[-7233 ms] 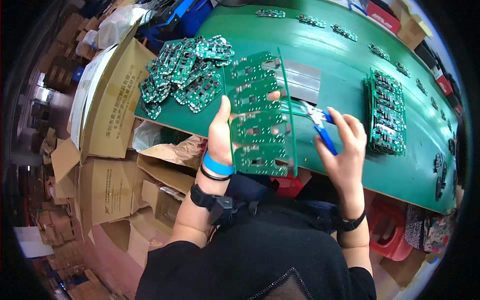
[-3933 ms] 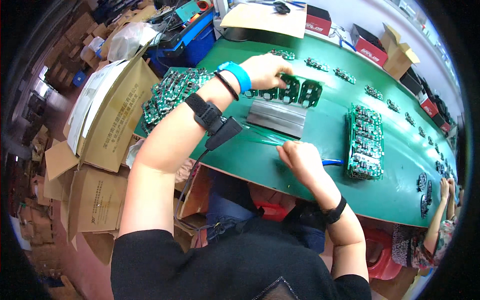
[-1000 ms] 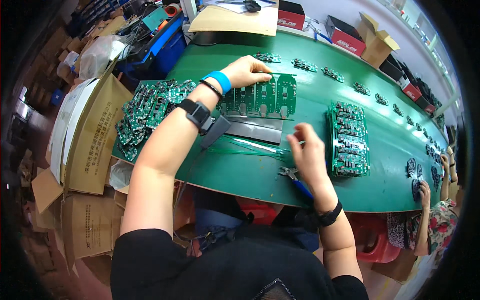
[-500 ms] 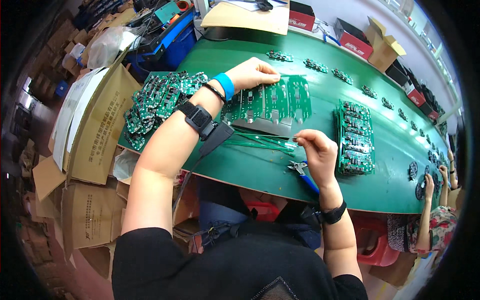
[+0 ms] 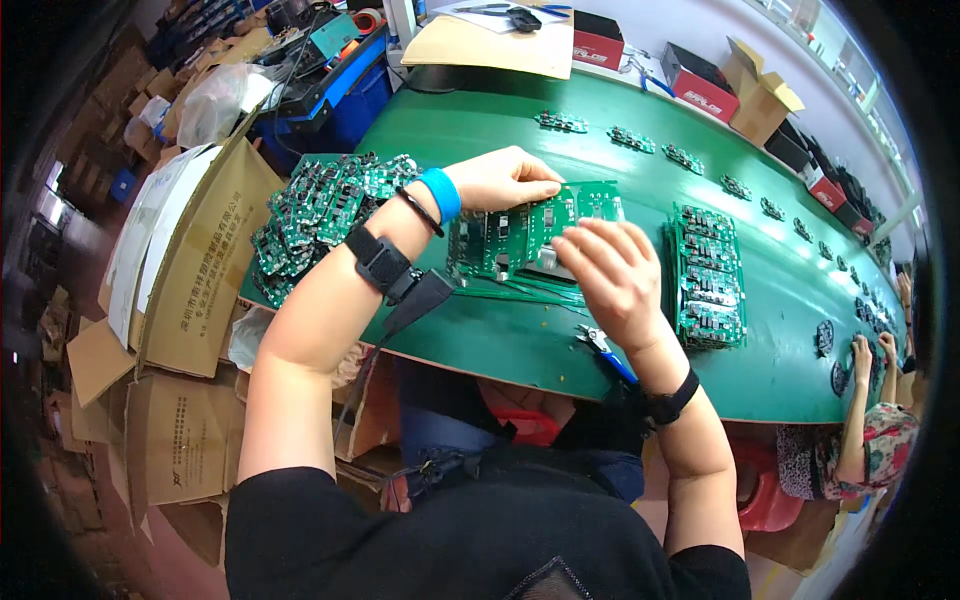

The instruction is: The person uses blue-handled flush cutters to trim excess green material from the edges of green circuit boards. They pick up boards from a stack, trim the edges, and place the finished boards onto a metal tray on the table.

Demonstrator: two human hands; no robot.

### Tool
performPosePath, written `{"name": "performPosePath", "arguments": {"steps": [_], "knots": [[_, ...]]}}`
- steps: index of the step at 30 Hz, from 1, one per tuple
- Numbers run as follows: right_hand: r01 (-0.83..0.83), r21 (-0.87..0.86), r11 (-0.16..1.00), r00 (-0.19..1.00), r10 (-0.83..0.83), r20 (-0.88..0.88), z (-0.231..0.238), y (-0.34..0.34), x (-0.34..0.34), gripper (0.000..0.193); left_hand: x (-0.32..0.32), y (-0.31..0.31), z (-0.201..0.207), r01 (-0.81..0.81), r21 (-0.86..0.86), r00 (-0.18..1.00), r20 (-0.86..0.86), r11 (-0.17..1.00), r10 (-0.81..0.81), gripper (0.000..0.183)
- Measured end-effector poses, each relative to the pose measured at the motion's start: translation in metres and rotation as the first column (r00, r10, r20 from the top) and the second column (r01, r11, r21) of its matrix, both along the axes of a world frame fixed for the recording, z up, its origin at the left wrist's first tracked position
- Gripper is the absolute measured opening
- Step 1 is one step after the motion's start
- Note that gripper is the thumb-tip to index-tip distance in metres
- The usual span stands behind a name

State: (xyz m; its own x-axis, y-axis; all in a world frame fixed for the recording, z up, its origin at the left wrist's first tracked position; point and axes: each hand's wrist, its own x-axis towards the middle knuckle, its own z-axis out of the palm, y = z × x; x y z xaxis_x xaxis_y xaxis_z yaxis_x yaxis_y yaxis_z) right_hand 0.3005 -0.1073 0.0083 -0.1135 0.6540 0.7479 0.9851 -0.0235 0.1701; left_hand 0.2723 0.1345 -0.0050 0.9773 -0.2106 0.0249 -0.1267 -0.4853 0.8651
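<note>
My left hand (image 5: 515, 182) pinches the top edge of a green circuit board panel (image 5: 550, 222), which stands tilted above the table. In front of the panel's lower right part is my right hand (image 5: 612, 280), its fingers curled toward me; the fingertips and whatever they grip cannot be made out. Thin green strips (image 5: 535, 291) lie beneath the panel. Close to my right wrist rest blue-handled side cutters (image 5: 605, 352). To the left is a heaped pile of circuit boards (image 5: 315, 215), and on the right stands a neat stack of circuit board panels (image 5: 710, 280).
Several small boards (image 5: 632, 140) lie in a curved row across the green table (image 5: 480, 115). Cardboard boxes (image 5: 215, 260) crowd the left side. Red boxes (image 5: 700, 85) line the back edge. At far right, another person's hands (image 5: 862, 362) hold round dark parts.
My right hand has moved up and left from the strips to the panel, and the strip it pinched is no longer visible in it. The panel has shifted slightly lower and tilted.
</note>
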Motion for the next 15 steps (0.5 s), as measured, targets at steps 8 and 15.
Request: {"name": "performPosePath", "arguments": {"steps": [8, 15], "knots": [[0.119, -0.131, 0.984, 0.736, -0.176, -0.654, -0.012, 0.034, 0.039, 0.014, -0.032, 0.024, 0.034, -0.088, 0.003, 0.995, -0.038, 0.996, 0.088, 0.039], [0.127, -0.127, 0.984, 0.717, -0.179, -0.673, -0.026, 0.05, 0.053, 0.015, -0.018, 0.031, 0.006, -0.173, -0.055, 0.983, 0.055, 0.983, 0.176, 0.032]]}}
